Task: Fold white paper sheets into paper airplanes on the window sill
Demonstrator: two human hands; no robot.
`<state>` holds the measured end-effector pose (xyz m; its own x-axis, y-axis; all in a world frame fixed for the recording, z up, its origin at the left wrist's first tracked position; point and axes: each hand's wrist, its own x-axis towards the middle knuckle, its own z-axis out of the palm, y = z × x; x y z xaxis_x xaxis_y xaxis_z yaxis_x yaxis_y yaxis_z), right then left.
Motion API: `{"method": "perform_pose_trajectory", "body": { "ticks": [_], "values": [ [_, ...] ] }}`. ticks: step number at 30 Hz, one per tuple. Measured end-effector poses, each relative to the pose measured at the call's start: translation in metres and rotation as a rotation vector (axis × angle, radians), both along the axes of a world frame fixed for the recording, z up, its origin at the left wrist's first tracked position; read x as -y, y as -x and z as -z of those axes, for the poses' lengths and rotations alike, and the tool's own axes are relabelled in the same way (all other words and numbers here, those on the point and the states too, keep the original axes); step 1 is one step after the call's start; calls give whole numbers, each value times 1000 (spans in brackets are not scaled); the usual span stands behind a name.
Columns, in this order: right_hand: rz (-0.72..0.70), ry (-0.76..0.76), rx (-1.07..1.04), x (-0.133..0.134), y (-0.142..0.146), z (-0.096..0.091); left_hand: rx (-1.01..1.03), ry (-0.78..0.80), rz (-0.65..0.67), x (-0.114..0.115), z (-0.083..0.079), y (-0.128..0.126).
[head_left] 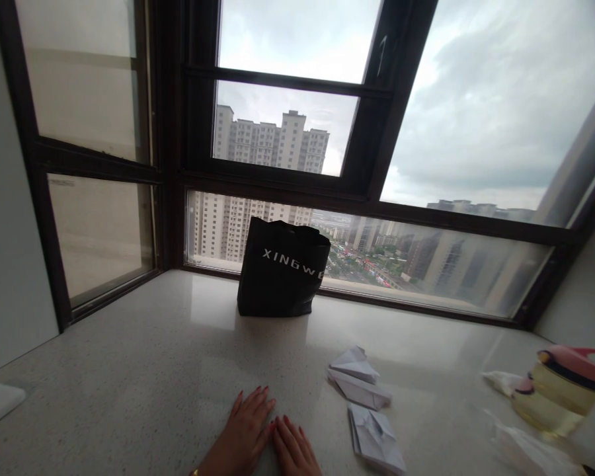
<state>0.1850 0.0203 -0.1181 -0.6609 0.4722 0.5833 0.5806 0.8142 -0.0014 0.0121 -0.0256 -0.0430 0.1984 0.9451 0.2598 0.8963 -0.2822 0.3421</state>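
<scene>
My left hand (248, 430) lies flat on the speckled pale stone sill (143, 396), its fingers stretched out with red nails. Beside it, close to its thumb, my right hand (295, 449) also rests flat with fingers extended; its lower part runs out of the picture. Neither hand visibly holds anything. To the right of my right hand is a folded white paper square (374, 436) with raised flaps in its middle. Just beyond that lies a folded white paper piece (357, 377) with pointed layers.
A black bag (282, 271) with white lettering stands against the window at the back. At right are a pink-lidded bottle (565, 390) holding yellowish liquid and crumpled white tissue or plastic (530, 449). A white rounded object (0, 403) lies at the left edge.
</scene>
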Motion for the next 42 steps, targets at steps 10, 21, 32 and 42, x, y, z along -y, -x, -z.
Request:
{"method": "perform_pose_trajectory", "body": {
  "ticks": [10, 21, 32, 42],
  "values": [
    [-36, 512, 254, 22, 5, -65, -38, 109, -7, -5, 0, 0],
    [11, 584, 258, 37, 8, -97, -50, 96, -18, 6, -23, -6],
    [37, 545, 262, 46, 9, -109, 140, 146, -67, 2, -34, -5],
    [45, 562, 309, 51, 9, -120, 154, 143, -89, 5, -38, -6]
  ]
}}
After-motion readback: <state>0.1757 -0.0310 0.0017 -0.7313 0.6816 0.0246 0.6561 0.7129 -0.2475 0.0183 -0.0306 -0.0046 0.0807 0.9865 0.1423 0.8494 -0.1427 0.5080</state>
